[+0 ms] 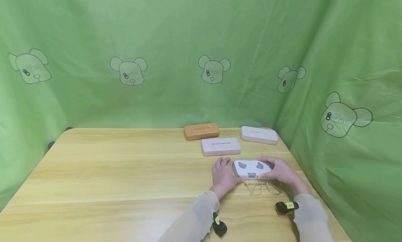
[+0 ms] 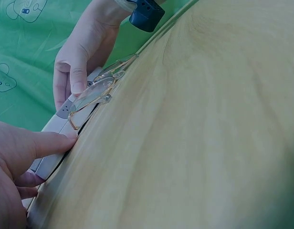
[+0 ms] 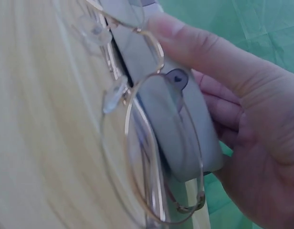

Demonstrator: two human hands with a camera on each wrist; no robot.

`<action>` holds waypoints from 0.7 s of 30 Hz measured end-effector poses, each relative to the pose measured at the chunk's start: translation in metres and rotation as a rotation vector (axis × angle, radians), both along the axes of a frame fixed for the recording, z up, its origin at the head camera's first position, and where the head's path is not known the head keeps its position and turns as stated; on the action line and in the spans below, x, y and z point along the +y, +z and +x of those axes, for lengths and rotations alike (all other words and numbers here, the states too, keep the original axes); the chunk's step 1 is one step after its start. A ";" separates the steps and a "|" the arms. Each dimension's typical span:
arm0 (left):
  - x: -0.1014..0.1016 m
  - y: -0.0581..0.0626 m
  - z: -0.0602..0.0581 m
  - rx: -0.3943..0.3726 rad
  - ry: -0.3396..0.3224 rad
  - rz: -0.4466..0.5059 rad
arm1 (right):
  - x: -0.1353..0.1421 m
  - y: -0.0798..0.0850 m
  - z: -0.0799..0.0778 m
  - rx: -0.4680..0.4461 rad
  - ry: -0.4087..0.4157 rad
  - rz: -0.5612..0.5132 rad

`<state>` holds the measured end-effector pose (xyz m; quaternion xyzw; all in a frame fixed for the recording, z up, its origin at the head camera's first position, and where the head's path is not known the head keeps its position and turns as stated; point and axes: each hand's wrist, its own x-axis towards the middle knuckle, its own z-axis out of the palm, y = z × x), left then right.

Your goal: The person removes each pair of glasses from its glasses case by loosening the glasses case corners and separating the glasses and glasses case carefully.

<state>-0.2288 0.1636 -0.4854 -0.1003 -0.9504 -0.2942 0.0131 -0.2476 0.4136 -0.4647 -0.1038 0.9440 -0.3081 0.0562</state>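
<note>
Both hands hold the bear-print case (image 1: 249, 170), which sits toward the right of the worktop (image 1: 110, 179). Its left end is held by the left hand (image 1: 224, 175), thumb at the near edge; its right end is gripped by the right hand (image 1: 281, 170), thumb on the near side and fingers on the far side. Just in front of the case, on its near side, are gold-rimmed glasses (image 1: 257, 189).

Only the head view takes in three more cases farther back: an orange case (image 1: 201, 132), a pale case (image 1: 221, 147) nearer than it, and a white case (image 1: 259, 135) at the far right. It also shows the lid's grey bear heads. From the right wrist, the clear nose pads and a dark patch of print on the case's near side can be seen, but not the left hand. The left-wrist view shows the left thumb tip against that side, close to the glasses.
</note>
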 end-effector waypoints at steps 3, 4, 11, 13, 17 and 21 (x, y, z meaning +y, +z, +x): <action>0.002 -0.001 0.000 -0.005 0.006 -0.013 | -0.002 0.001 0.002 0.013 0.008 0.001; 0.002 -0.001 -0.001 -0.009 0.007 -0.017 | -0.002 0.002 0.002 0.015 0.007 0.000; 0.004 -0.002 -0.002 -0.018 0.008 -0.021 | -0.006 0.009 0.005 -0.006 0.021 -0.009; 0.005 -0.002 -0.002 -0.016 0.009 -0.018 | -0.006 0.010 0.006 -0.017 0.028 -0.020; 0.004 -0.003 -0.002 -0.025 0.001 -0.021 | -0.006 0.013 0.008 -0.025 0.045 -0.032; 0.002 0.000 -0.002 -0.050 -0.023 -0.010 | -0.006 0.015 0.011 -0.039 0.044 -0.047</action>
